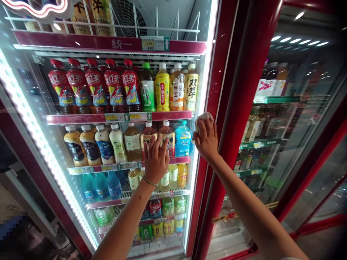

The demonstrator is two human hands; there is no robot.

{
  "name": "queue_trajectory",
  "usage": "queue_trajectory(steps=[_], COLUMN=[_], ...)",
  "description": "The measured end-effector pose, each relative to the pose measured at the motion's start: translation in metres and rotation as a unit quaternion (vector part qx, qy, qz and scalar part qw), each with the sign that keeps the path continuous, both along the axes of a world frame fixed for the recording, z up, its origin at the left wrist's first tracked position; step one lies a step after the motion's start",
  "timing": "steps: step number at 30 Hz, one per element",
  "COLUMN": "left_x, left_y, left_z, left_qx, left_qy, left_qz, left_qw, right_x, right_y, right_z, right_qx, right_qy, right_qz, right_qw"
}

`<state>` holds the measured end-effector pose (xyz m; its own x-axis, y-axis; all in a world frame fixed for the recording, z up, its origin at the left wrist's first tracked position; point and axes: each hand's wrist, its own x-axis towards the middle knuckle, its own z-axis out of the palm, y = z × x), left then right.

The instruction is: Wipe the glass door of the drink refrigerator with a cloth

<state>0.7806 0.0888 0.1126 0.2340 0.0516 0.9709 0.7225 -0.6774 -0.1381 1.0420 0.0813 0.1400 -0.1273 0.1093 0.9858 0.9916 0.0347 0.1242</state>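
Note:
A lit drinks fridge with a glass door (179, 115) stands before me, its shelves lined with bottles. My right hand (206, 139) presses a crumpled white cloth (204, 117) on the door near its right edge, by the light strip. Over the middle of the glass, my left hand (156, 159) is spread, with nothing in it and a thin band (150, 181) round the wrist. Behind its fingers are brown-labelled bottles (170, 139), and a blue bottle (183, 139) stands to their right. Whether the left palm touches the glass is hard to see.
Red-capped tea bottles (92, 85) fill the shelf above my hands. Blue bottles (114, 186) and cans stand lower down. A red door frame (244, 90) divides this fridge from a second glass-doored one (273, 119) at right. A white light strip (29, 119) runs down the left.

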Motion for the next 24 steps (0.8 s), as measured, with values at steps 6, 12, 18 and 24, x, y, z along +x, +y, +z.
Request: queue_trajectory(steps=[6,12,18,24], left_x=[0.002,-0.02,-0.03,-0.074], left_y=[-0.004,-0.002,-0.007,0.003], left_z=[-0.018,-0.018,-0.023,-0.02], left_qx=[-0.022,-0.011,-0.021,-0.014], left_qy=[0.008,0.002,-0.007,-0.012], left_qz=[0.027,0.037,0.045,0.07], left_qw=[0.999,0.999,0.999,0.997], right_x=[-0.029,0.01,-0.032,-0.082], right_y=[-0.006,-0.017,0.011,-0.005], right_z=[-0.054,-0.068,0.021,-0.062], right_qx=[-0.018,-0.018,0.019,-0.094], right_qy=[-0.062,-0.066,0.048,-0.153], right_qz=[0.001,0.001,0.0,0.061], right_qw=[0.998,0.998,0.999,0.982])
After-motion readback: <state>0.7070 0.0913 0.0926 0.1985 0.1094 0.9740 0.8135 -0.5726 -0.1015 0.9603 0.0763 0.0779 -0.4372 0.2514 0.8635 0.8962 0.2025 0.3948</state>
